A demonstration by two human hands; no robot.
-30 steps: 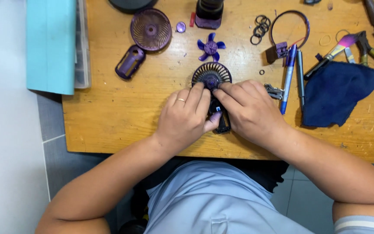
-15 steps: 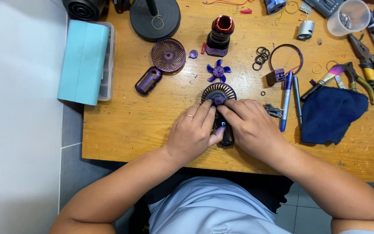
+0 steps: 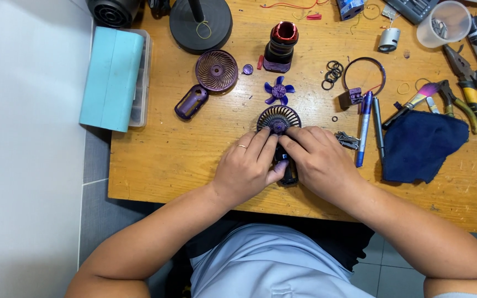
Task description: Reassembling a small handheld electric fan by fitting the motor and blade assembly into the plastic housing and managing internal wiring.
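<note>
A small purple hand-held fan body (image 3: 278, 122) with a round dark grille lies on the wooden table (image 3: 155, 154). Both hands close over its handle. My left hand (image 3: 247, 165), with a ring on one finger, grips it from the left. My right hand (image 3: 318, 160) grips it from the right, fingertips at the hub of the grille. Beyond it lie a loose purple fan blade (image 3: 279, 91), a round purple grille cover (image 3: 216, 70) and a purple shell piece (image 3: 190, 102).
A dark blue cloth (image 3: 423, 146), two pens (image 3: 366, 124), pliers (image 3: 470, 91) and a clear cup (image 3: 443, 25) sit to the right. A teal-lidded box (image 3: 111, 77) stands at the left edge. A black round base (image 3: 201, 23), black rings (image 3: 332, 72) and a red-black cylinder (image 3: 280, 47) are farther back.
The view has pulled back and now shows more of the table's far side. Both hands stay on the fan body with only slight finger shifts.
</note>
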